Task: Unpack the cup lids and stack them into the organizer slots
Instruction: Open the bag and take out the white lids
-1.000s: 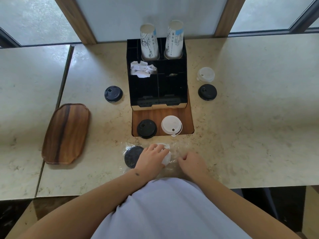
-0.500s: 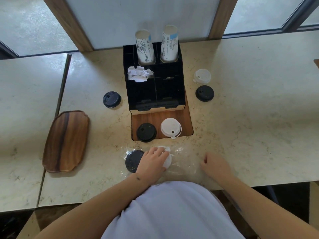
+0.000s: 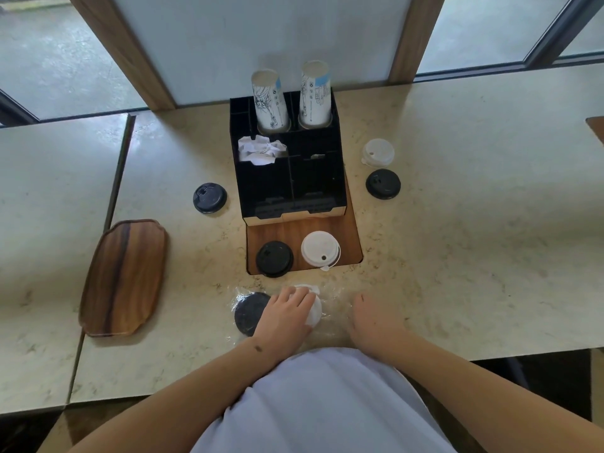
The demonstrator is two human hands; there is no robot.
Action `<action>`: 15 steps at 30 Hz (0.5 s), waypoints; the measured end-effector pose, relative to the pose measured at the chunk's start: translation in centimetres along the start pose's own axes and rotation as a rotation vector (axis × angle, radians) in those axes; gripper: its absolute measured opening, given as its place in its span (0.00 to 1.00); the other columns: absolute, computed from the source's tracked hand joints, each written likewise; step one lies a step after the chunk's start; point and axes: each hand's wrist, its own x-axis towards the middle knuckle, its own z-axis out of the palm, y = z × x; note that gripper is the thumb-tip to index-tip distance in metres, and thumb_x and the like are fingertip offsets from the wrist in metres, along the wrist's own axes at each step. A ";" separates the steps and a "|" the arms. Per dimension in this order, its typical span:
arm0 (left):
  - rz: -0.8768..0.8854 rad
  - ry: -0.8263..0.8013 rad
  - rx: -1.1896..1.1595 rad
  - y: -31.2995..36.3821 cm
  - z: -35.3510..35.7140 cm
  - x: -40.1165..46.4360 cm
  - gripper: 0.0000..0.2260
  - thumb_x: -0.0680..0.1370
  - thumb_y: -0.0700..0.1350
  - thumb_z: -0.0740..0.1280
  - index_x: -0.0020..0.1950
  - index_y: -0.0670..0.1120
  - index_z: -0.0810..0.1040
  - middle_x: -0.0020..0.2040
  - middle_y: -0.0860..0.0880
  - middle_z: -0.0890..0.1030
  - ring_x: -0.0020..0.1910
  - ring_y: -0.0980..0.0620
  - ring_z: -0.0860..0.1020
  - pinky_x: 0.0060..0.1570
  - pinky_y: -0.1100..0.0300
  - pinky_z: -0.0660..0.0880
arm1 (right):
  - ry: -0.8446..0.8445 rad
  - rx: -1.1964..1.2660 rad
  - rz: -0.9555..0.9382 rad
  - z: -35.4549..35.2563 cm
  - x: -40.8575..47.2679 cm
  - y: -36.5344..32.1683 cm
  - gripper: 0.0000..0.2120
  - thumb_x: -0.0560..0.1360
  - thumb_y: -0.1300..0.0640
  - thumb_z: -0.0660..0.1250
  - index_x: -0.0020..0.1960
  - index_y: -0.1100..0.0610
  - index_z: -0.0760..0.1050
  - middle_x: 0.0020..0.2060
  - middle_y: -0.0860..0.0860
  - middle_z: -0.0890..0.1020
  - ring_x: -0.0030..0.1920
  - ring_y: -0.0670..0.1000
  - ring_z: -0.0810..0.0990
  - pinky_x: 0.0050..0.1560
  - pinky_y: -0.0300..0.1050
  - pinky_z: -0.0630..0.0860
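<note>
Your right hand (image 3: pixel 372 317) is back in at the clear wrap (image 3: pixel 330 317) after swinging out, fingers curled, grip unclear. Left hand (image 3: pixel 287 317) still clamps the white lid (image 3: pixel 314 313) at the worktop's near edge; black lid (image 3: pixel 249 313) beside it. Nothing unpacked yet.

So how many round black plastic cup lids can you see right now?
4: one left of the black organizer, one right of it, one on the wooden base, one in the clear wrap by the left hand. More may be hidden underneath.

A café counter: black organizer (image 3: pixel 287 178) holding paper cups (image 3: pixel 270 99), lids (image 3: pixel 320 249) on stone tabletop (image 3: pixel 474 240).
</note>
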 end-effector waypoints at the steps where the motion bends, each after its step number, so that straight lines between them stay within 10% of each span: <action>1: 0.001 0.000 0.003 0.0 0.0 0.0 0.24 0.78 0.53 0.69 0.72 0.51 0.68 0.74 0.51 0.71 0.71 0.45 0.69 0.71 0.50 0.67 | -0.026 0.041 0.019 -0.1 0.5 0.4 0.13 0.82 0.51 0.58 0.60 0.57 0.75 0.55 0.52 0.80 0.52 0.52 0.80 0.47 0.43 0.73; 6: -0.016 -0.009 -0.014 0.0 0.0 0.0 0.24 0.78 0.53 0.69 0.72 0.51 0.68 0.74 0.52 0.71 0.71 0.45 0.68 0.70 0.50 0.68 | -0.115 0.616 0.310 -1.3 2.5 0.8 0.20 0.77 0.46 0.65 0.29 0.53 0.71 0.19 0.46 0.73 0.20 0.43 0.72 0.24 0.36 0.65; 15: -0.019 0.002 -0.017 0.0 0.0 0.0 0.27 0.80 0.54 0.67 0.76 0.50 0.64 0.75 0.50 0.70 0.72 0.45 0.68 0.72 0.50 0.66 | -0.051 0.725 0.313 -0.7 1.9 0.3 0.16 0.72 0.63 0.65 0.30 0.53 0.63 0.27 0.50 0.66 0.28 0.48 0.64 0.30 0.42 0.62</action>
